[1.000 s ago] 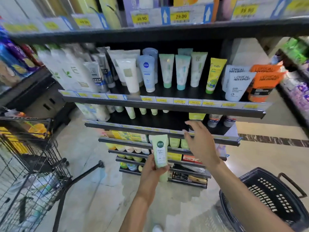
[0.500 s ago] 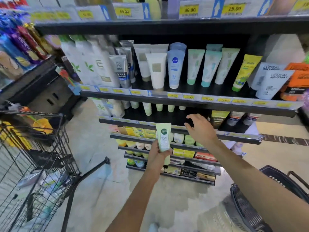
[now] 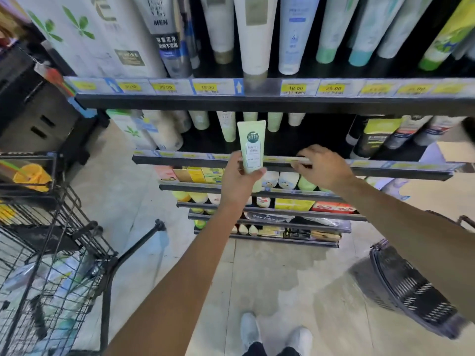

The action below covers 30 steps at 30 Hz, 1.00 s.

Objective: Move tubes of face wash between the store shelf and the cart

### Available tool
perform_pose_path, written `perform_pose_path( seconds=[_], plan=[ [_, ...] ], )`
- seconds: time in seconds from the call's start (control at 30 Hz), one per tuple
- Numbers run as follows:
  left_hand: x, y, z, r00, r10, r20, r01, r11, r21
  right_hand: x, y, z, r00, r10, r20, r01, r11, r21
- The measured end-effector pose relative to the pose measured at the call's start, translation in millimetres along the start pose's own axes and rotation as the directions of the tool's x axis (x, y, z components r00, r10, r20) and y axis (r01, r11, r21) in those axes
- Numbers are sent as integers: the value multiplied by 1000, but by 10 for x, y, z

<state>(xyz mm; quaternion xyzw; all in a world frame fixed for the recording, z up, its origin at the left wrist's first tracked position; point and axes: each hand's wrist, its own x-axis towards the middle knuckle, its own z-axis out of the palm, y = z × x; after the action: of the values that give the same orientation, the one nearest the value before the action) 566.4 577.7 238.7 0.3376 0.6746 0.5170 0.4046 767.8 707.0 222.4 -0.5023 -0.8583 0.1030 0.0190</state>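
Standing upright in front of the second shelf (image 3: 282, 167), the pale green tube of face wash (image 3: 251, 147) is gripped low down by the left hand (image 3: 240, 179), thumb and fingers curled round it. Just beside it the right hand (image 3: 322, 168) rests on that shelf's front edge, fingers curled over the price rail. The wire cart (image 3: 51, 253) stands well apart at left, a dark basket (image 3: 411, 291) at right.
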Motion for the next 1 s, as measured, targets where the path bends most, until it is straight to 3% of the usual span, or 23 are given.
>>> perform_pose_path(
  seconds=[0.23,0.4,0.7,1.0],
  plan=[
    [518,69,129,989,135,-58,-131,989,64,47,143,294,973,-106,-205,73,984,-161],
    [780,142,358,977,197,-87,-189,978,91,55,157,386,957,-130,-259,70,971,-228],
    [1109,127,684,962,257,-91,-197,887,418,60,227,431,942,-170,-290,97,963,-251],
    [1244,129,792,965,251,-79,-189,870,456,74,223,440,950,-152,-271,82,964,-255]
  ],
)
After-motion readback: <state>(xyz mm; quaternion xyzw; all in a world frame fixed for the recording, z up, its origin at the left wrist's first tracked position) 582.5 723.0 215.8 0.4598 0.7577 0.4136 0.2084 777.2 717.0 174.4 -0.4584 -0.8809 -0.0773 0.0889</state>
